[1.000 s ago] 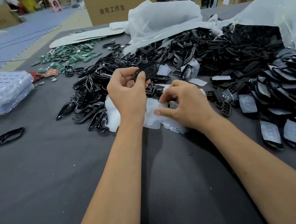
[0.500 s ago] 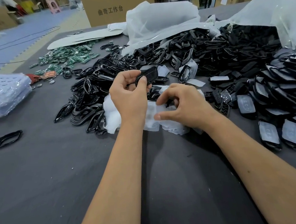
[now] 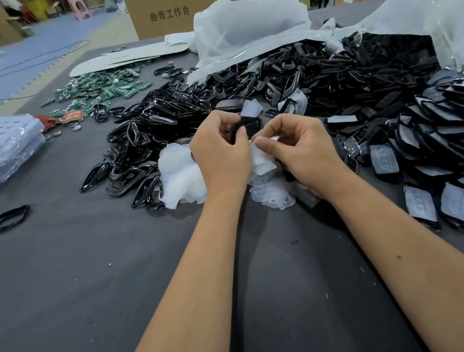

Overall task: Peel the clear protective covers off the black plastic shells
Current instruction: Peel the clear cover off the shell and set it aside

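My left hand [image 3: 221, 154] grips the black shell [image 3: 245, 128] above the heap of peeled covers [image 3: 180, 176], my right hand [image 3: 297, 149] pinches its clear cover [image 3: 262, 157], so I should pull slowly and flat while the shell is firm.

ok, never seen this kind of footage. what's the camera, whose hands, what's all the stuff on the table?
There is no robot here: a person works bare-handed, and the single camera sits on their head, looking forward and down. The left hand grips a black shell. The right hand pinches a clear cover right beside the shell. On the grey table lie a heap of black frames, shells with covers on at the right, a pile of peeled covers under the hands, green circuit boards further back, and plastic bags.
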A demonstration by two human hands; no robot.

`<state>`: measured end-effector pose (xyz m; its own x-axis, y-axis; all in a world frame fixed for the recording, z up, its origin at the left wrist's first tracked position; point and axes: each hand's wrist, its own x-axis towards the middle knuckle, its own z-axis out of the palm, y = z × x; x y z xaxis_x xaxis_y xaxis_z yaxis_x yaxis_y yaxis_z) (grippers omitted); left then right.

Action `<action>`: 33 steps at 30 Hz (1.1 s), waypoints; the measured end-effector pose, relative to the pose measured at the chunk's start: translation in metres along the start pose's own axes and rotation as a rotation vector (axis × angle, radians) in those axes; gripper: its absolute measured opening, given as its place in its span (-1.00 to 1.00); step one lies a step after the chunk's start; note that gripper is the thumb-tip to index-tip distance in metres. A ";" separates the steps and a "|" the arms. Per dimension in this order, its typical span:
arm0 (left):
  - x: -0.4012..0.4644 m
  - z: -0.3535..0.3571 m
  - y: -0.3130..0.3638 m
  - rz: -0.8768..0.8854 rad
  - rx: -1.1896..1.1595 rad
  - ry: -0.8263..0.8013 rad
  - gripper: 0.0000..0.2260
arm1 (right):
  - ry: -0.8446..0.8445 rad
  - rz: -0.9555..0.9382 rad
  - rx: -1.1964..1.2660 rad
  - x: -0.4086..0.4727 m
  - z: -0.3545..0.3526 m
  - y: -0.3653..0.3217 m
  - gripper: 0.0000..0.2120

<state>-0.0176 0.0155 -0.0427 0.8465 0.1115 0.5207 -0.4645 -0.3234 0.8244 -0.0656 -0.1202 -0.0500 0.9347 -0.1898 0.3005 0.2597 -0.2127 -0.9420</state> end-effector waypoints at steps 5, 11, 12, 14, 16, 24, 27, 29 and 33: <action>0.000 0.000 -0.004 0.038 0.169 -0.099 -0.88 | 0.109 0.052 0.210 -0.002 -0.007 -0.006 -0.88; -0.001 -0.004 -0.004 -0.028 0.052 0.064 -0.89 | 0.223 0.150 0.448 0.001 -0.008 -0.010 -0.82; 0.001 -0.005 -0.005 -0.089 -0.027 0.127 -0.89 | 0.249 0.161 0.484 0.002 -0.009 -0.010 -0.81; 0.004 -0.006 -0.005 -0.201 -0.192 0.172 -0.88 | 0.291 0.165 0.497 0.002 -0.011 -0.009 -0.82; 0.005 -0.005 -0.004 -0.253 -0.308 0.134 -0.87 | 0.308 0.140 0.453 0.002 -0.010 -0.008 -0.84; 0.000 -0.001 0.000 -0.215 -0.333 -0.070 -0.85 | 0.289 0.117 0.356 0.003 -0.008 -0.007 -0.87; -0.001 -0.001 0.001 -0.191 -0.327 -0.088 -0.85 | 0.299 0.096 0.338 0.002 -0.009 -0.007 -0.87; -0.001 -0.001 0.001 -0.186 -0.320 -0.099 -0.86 | 0.291 0.076 0.333 0.000 -0.010 -0.006 -0.90; -0.002 -0.001 -0.002 -0.192 -0.288 -0.092 -0.85 | 0.256 0.058 0.335 -0.001 -0.009 -0.008 -0.93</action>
<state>-0.0186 0.0166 -0.0457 0.9394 0.0551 0.3385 -0.3376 -0.0251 0.9410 -0.0714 -0.1271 -0.0415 0.8706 -0.4331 0.2333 0.3125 0.1207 -0.9422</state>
